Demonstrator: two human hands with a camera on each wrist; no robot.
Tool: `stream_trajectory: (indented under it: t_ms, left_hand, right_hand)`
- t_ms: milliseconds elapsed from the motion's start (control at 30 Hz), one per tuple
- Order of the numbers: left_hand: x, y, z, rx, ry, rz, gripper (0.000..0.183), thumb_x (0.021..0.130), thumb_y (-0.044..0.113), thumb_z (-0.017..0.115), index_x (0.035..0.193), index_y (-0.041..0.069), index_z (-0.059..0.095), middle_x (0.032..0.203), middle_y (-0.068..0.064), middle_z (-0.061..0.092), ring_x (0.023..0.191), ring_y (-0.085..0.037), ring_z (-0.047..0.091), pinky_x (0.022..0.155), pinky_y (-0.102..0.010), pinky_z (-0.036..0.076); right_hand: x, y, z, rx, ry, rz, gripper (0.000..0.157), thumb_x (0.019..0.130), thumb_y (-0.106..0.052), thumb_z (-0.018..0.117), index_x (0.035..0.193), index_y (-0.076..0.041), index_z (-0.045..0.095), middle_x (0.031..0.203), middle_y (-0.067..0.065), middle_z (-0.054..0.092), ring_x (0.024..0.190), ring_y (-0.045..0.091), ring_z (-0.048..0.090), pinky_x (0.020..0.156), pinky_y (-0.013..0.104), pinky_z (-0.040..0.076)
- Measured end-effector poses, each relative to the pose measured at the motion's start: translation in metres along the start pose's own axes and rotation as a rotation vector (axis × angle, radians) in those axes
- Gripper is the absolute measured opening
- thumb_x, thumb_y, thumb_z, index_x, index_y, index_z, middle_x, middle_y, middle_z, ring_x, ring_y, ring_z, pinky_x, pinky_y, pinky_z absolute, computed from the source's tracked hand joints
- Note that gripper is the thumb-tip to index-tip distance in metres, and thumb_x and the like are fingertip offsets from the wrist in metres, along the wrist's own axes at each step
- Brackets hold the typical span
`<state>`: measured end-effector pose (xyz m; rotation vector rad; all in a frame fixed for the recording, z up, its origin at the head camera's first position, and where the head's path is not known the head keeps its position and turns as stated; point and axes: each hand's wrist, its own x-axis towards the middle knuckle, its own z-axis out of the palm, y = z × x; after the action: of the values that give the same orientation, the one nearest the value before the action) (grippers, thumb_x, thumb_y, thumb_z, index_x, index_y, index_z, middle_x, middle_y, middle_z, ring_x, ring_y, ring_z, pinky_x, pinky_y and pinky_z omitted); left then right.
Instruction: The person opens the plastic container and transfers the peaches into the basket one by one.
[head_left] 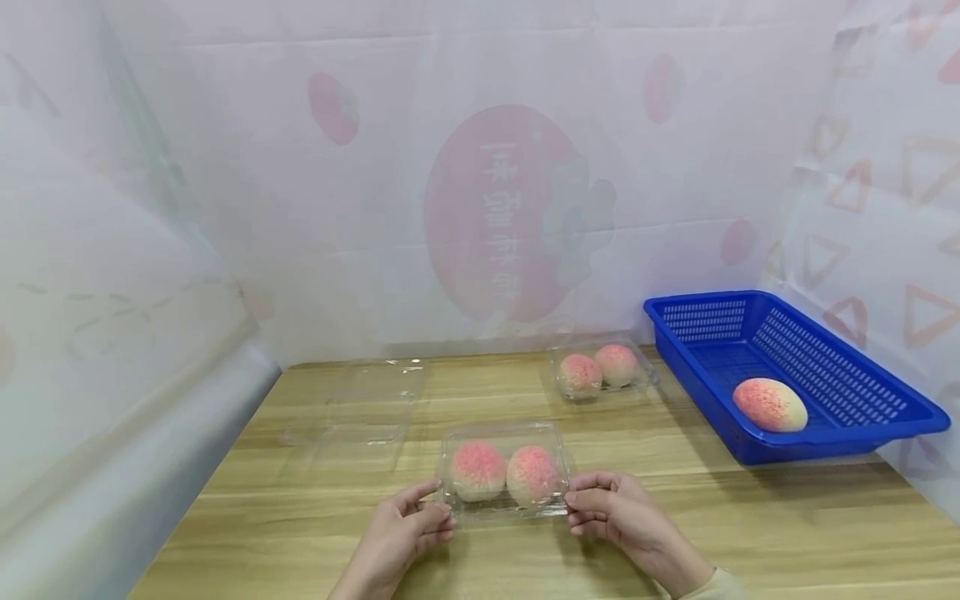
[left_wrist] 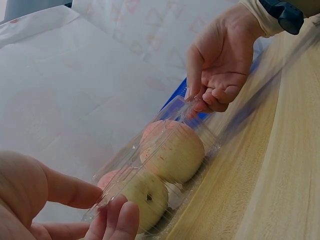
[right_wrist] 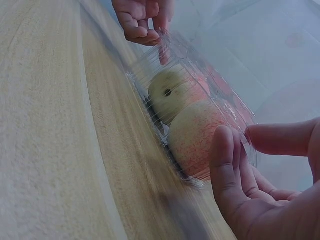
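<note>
While the left hand [head_left: 401, 531] and right hand [head_left: 624, 518] pinch its opposite ends, a clear clamshell [head_left: 501, 431] (two peaches [head_left: 478, 472] inside) occupies lower centre. A blue basket [head_left: 716, 360] stands at right.

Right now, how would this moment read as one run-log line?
left hand: pinches front box, left end | right hand: pinches its right end | inside: two fruits | basket: one fruit

In the left wrist view, the right hand [left_wrist: 222, 65] and clear clamshell container [left_wrist: 155, 162] hide most of the blue plastic basket [left_wrist: 176, 94]; the dark wrist-worn device [left_wrist: 289, 19] (watch or camera mount, it cannot be told) runs off the top edge, the left hand [left_wrist: 30, 185] off the left and bottom. Faint lettering [head_left: 498, 212] on the backdrop [head_left: 390, 67] blurs.
</note>
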<state>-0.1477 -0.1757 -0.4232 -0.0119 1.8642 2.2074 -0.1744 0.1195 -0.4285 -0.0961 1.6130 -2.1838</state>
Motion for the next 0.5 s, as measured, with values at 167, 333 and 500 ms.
stream_trajectory:
  t_ms: [167,333,500]
  left_hand:
    - [0.0001,0.0016,0.0014,0.019,0.007,-0.001,0.064,0.084,0.008,0.060,0.133,-0.012,0.024,0.103,-0.025,0.048,0.090,-0.030,0.056,0.083,-0.039,0.047]
    - [-0.0009,0.0025,0.0029,0.025,0.007,0.013,0.063,0.085,0.007,0.059,0.133,-0.013,0.023,0.101,-0.024,0.049,0.090,-0.029,0.056,0.082,-0.039,0.047]
    - [-0.0023,0.0083,0.0015,0.064,0.003,-0.008,0.060,0.087,0.013,0.056,0.132,-0.013,0.026,0.102,-0.024,0.052,0.090,-0.031,0.057,0.082,-0.040,0.048]
  right_hand:
    - [0.0003,-0.0032,0.0008,-0.021,0.008,0.002,0.027,0.079,-0.001,0.062,0.100,0.011,0.050,0.084,0.015,0.061,0.070,0.022,0.060,0.070,0.036,0.052]
    - [-0.0002,-0.0028,-0.0003,-0.011,0.003,-0.001,0.026,0.079,-0.001,0.063,0.099,0.010,0.051,0.085,0.015,0.060,0.070,0.022,0.060,0.070,0.035,0.052]
    - [0.0003,-0.0016,-0.0055,-0.081,0.010,-0.013,0.030,0.080,-0.009,0.064,0.101,0.008,0.052,0.086,0.014,0.060,0.070,0.021,0.060,0.068,0.037,0.052]
